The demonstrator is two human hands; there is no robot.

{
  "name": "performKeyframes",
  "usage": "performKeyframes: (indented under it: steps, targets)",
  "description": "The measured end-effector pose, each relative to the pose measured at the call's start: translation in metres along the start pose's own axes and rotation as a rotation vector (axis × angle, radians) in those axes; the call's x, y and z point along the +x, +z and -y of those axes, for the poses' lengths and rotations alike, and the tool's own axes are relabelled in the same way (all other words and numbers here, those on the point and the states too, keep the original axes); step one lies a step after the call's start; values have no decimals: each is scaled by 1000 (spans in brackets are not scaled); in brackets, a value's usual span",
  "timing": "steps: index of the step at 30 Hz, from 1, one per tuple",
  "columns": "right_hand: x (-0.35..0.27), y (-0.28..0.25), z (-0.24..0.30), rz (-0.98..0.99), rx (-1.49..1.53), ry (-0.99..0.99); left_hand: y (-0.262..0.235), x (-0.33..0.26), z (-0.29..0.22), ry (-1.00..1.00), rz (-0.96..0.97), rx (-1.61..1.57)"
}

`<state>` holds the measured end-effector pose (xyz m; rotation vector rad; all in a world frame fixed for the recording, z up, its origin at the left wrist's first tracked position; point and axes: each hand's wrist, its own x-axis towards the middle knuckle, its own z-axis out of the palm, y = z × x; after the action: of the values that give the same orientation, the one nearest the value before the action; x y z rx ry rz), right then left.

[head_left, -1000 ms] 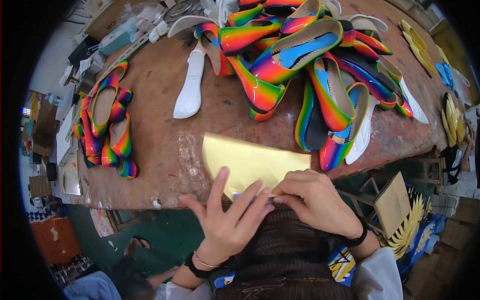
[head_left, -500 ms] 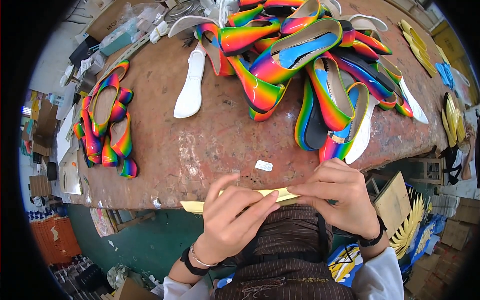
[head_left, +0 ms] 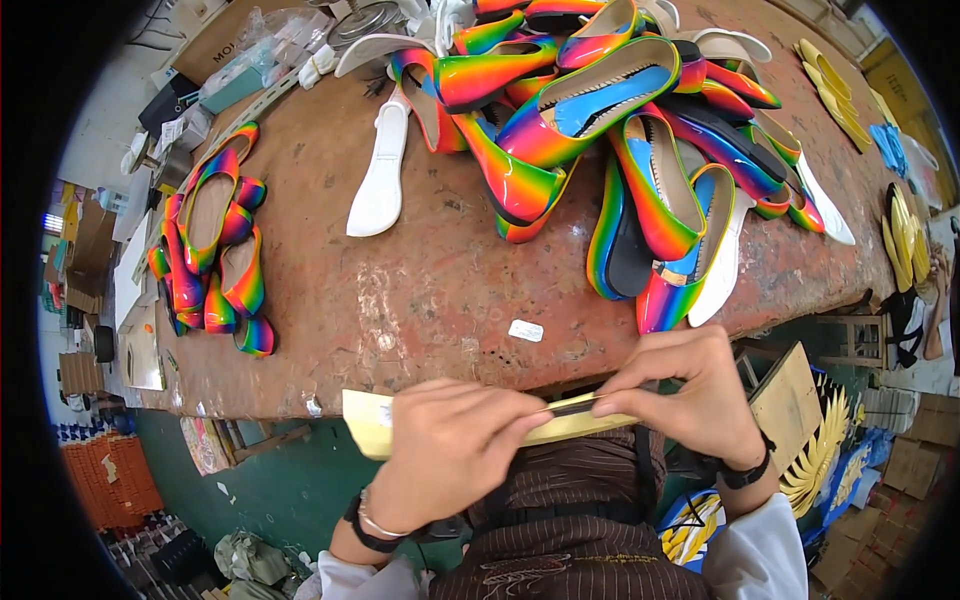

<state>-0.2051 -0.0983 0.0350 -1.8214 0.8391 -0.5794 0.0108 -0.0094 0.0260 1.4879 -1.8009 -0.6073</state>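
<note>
A long, pale yellow flat piece [head_left: 366, 420] spans both hands at the table's front edge, just above my lap. A dark slit or fold shows along its upper edge between the hands; its exact kind I cannot make out. My left hand [head_left: 450, 445] wraps over its middle, fingers and thumb closed on it. My right hand [head_left: 690, 395] pinches the upper edge near the right end between thumb and fingers. Beyond the hands lies a small white label [head_left: 525, 330] on the table.
A large heap of rainbow-coloured flat shoes [head_left: 610, 100] fills the far right of the worn brown table [head_left: 430, 270]. White insoles [head_left: 380, 175] lie in and beside it. A smaller rainbow shoe pile [head_left: 208, 215] sits at the left. Yellow pieces [head_left: 835, 95] rest at the right edge.
The yellow piece has turned so more of its face shows, and its dark slit has come into view. My left hand has rolled over it, palm down; the right still pinches it.
</note>
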Motion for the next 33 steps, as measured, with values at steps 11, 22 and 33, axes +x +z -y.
performKeyframes:
  steps: [11,22,33]
  targets:
    - [-8,-7,-15,-1,34,128,-73,-44,56,-530,176,-193]
    - [-1,32,-8,-93,7,33,-7,2,21,-263,259,-267]
    - [-4,54,-8,-309,-661,-429,-8,0,13,-596,306,-382]
